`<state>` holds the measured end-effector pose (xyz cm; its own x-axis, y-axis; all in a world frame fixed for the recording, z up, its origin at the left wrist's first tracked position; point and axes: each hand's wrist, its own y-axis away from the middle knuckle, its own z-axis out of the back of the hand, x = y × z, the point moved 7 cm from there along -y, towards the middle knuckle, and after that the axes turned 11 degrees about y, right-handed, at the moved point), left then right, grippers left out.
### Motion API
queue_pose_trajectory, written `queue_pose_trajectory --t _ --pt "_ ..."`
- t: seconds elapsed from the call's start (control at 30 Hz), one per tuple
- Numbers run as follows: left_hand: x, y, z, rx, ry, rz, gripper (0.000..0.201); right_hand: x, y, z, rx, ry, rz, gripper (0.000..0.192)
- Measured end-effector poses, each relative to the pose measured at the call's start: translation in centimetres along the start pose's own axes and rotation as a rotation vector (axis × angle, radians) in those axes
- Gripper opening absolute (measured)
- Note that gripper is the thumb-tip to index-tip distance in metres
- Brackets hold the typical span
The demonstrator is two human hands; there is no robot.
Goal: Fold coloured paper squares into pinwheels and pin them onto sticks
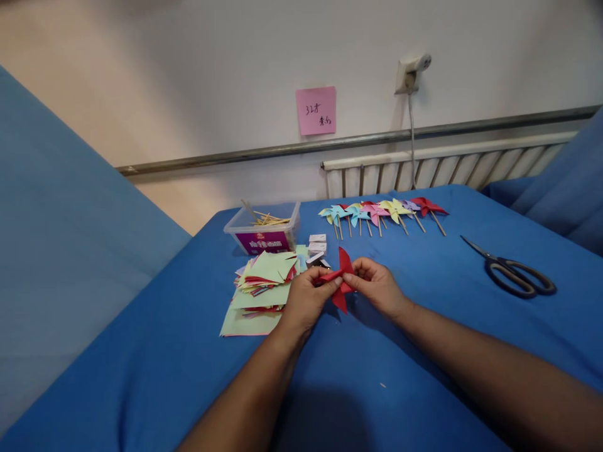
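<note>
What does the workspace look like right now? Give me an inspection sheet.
Surface: blue cloth-covered table.
Job's things: red folded paper pinwheel, held between both hands.
Clutter: stack of coloured paper squares; clear plastic box of wooden sticks; row of finished paper pinwheels on sticks; black-handled scissors; small white boxes.
Grippers: left hand and right hand both pinch the pinwheel.
Cables: grey cord hanging from wall socket.
Surroundings: pink sticky note, white radiator.
</note>
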<state>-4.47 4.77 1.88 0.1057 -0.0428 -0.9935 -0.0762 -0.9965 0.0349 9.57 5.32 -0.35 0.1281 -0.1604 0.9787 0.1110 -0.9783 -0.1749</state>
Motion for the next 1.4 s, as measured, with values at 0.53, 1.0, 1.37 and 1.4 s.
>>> queue_pose_trajectory --t 0.53,1.0,1.37,1.4 --pt "-0.34 0.18 -0.21 0.027 -0.016 0.001 0.021 -0.16 -0.02 -0.24 0.057 -0.031 -0.027 0.028" --pt "-0.2 0.11 0.03 0.016 -0.031 -0.004 0.027 0.14 0.25 -0.53 0.03 -0.052 -0.005 0.027" --pt "-0.13 0.26 -0.19 -0.002 -0.036 -0.008 0.033 -0.16 0.21 -0.41 0.021 -0.043 -0.01 0.03" --pt "-0.1 0.25 -0.18 -0.002 -0.035 -0.01 0.032 -0.19 0.24 -0.43 0.024 -0.052 -0.017 0.03"
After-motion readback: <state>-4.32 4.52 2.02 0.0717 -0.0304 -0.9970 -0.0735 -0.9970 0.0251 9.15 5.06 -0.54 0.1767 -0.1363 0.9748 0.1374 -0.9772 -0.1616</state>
